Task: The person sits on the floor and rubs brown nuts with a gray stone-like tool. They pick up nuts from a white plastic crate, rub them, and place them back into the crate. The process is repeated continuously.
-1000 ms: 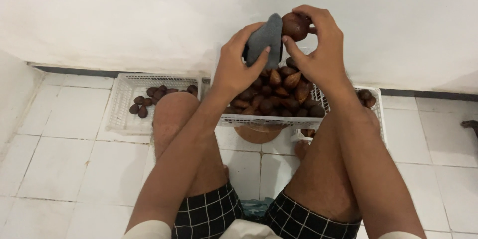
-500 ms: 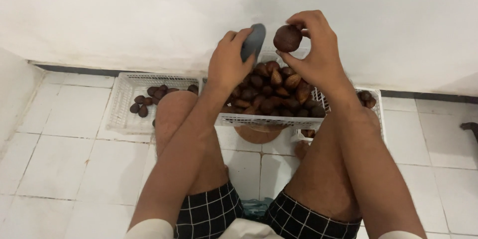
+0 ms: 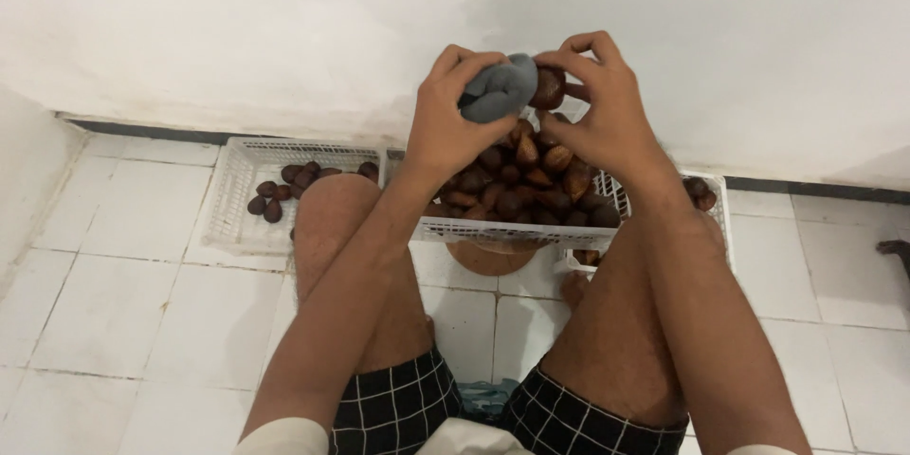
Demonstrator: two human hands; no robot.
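I sit over a white tiled floor [image 3: 123, 322] with grey grout lines; it runs up to a white wall [image 3: 237, 28] along a dark strip at the base; on the tiles to my left lies a white plastic basket [image 3: 232, 191] — a few brown fruits [image 3: 284, 185] in it; a second basket [image 3: 711, 191] lies to my right; a round wooden stand [image 3: 490, 259] rests between my knees.

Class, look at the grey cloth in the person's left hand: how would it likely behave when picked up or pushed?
The grey cloth bunches in the left hand, so it is probably floppy and light. Pressed against the brown fruit, it seems to mould around it, so unlikely to roll.
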